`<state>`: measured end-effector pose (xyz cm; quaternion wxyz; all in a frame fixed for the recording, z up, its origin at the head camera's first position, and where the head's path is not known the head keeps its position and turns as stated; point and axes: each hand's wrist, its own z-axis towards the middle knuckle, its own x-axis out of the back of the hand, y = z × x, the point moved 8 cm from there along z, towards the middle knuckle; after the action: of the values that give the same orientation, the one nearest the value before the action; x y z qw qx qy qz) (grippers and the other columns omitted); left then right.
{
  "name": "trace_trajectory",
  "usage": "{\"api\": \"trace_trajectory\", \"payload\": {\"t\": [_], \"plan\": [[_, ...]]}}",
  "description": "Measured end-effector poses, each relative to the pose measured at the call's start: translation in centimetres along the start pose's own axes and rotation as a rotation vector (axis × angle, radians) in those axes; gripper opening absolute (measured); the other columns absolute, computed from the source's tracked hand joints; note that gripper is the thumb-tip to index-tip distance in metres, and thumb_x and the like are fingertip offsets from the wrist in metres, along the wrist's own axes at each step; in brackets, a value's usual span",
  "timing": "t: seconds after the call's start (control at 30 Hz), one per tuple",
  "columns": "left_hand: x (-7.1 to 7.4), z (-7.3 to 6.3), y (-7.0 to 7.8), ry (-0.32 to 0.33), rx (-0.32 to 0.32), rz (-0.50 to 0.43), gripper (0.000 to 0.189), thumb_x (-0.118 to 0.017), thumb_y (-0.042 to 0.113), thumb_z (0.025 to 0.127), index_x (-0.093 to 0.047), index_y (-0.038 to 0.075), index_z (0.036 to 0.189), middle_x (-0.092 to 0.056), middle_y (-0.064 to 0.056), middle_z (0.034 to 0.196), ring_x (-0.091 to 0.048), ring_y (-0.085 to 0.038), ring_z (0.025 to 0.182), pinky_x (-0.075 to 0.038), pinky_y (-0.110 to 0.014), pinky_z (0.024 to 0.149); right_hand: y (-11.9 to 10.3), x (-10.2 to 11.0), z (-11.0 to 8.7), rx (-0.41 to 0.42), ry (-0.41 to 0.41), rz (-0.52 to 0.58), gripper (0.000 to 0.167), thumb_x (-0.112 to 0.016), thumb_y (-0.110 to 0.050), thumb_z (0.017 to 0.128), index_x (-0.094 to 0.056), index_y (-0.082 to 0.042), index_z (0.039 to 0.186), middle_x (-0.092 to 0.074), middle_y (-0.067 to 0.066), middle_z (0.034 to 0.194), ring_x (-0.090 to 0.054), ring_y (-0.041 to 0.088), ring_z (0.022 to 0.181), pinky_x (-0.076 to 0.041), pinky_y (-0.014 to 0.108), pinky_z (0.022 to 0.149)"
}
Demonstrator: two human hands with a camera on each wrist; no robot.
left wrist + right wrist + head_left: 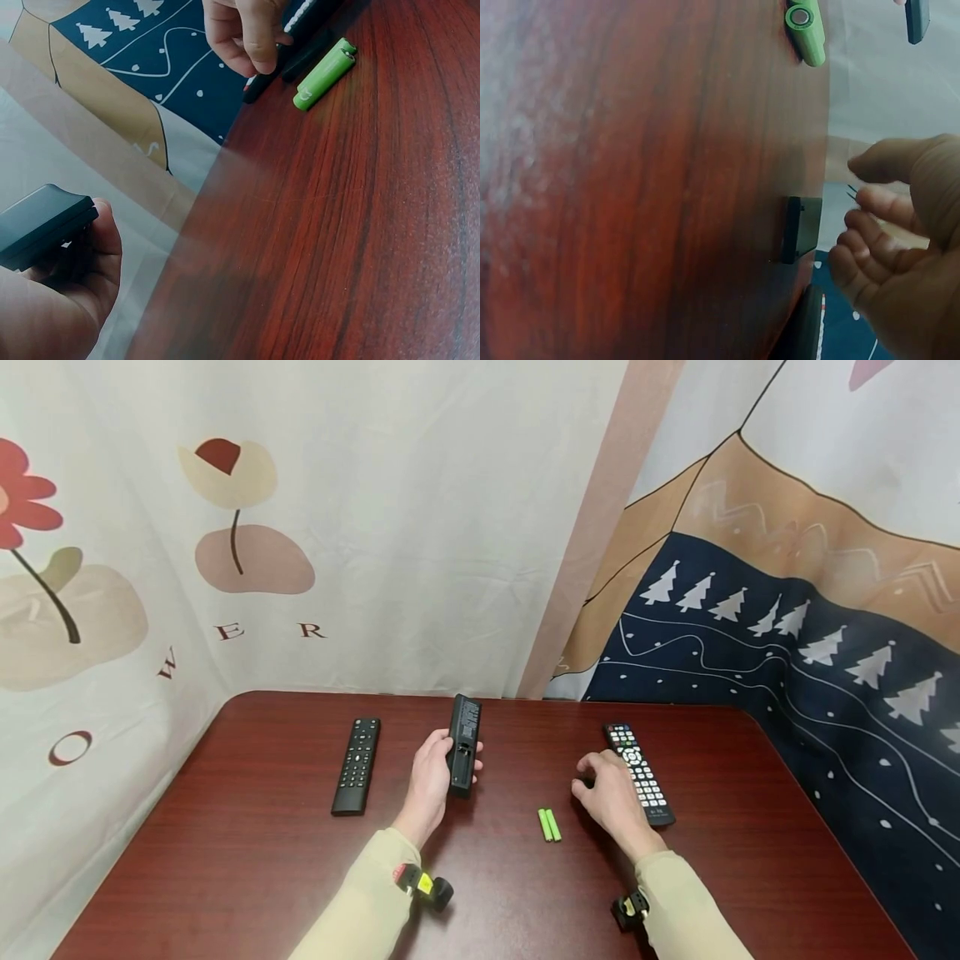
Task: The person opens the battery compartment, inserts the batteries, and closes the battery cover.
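The left hand point(429, 772) grasps a black remote point(467, 727), thumb along its left edge and fingertips showing at its right edge. That remote is held above the table point(262, 877), left of the middle, its back turned to the head camera, with the label toward the far end and an uncovered recess toward the near end. The right hand point(611, 793) hangs over the right side of the table with its grip released: fingers loosely bent, thumb apart from them, nothing between.

Just beside that hand lies a small black piece point(801, 229) (it shows in the wrist views, though the hand hides it from the head camera). 2 green batteries point(553, 825) lie side by side on the table, between the 2 hands and toward the near side. A remote with white keys point(651, 785) lies at the right, partly behind the right hand; whether they touch, I cannot tell. Another dark remote point(356, 767) lies keys up, left of the left hand. A pale printed curtain point(420, 527) hangs beyond the far edge.
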<state>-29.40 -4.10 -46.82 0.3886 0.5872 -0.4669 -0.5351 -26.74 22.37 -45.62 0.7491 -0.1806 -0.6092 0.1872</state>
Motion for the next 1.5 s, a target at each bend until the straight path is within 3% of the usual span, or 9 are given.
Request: {"api": "trace_trajectory", "payload": {"t": [0.3,0.9,1.5], "plan": [[0.0,0.0,-0.1,0.008,0.009,0.001,0.036,-0.028,0.014,0.109,-0.052,-0.003,0.129,-0.066,-0.032,0.122,-0.07,-0.019,0.077,-0.057,-0.033,0.067,-1.2,-0.1,-0.5,0.129,-0.033,0.054,0.02,-0.079,-0.006,0.084,-0.073,-0.007,0.102,-0.064,0.005,0.102,-0.062,0.022,0.091,-0.054,0.041,0.08],[0.0,0.0,-0.1,0.008,0.014,-0.007,0.035,-0.028,0.015,0.109,-0.051,-0.003,0.13,-0.067,-0.031,0.122,-0.069,-0.018,0.076,-0.057,-0.031,0.066,-3.7,-1.9,-2.1,0.357,-0.295,0.069,0.032,-0.08,-0.006,0.08,-0.072,-0.011,0.111,-0.065,-0.004,0.107,-0.056,0.016,0.099,-0.051,0.035,0.087],[-0.1,0.0,-0.1,0.001,0.011,-0.005,0.037,-0.027,0.015,0.109,-0.051,-0.002,0.131,-0.067,-0.03,0.121,-0.069,-0.018,0.077,-0.058,-0.033,0.069,-4.2,-3.2,-2.9,0.336,-0.459,0.031,0.041,-0.085,-0.013,0.081,-0.071,-0.012,0.119,-0.063,-0.002,0.122,-0.05,0.021,0.112,-0.05,0.042,0.093]]}}
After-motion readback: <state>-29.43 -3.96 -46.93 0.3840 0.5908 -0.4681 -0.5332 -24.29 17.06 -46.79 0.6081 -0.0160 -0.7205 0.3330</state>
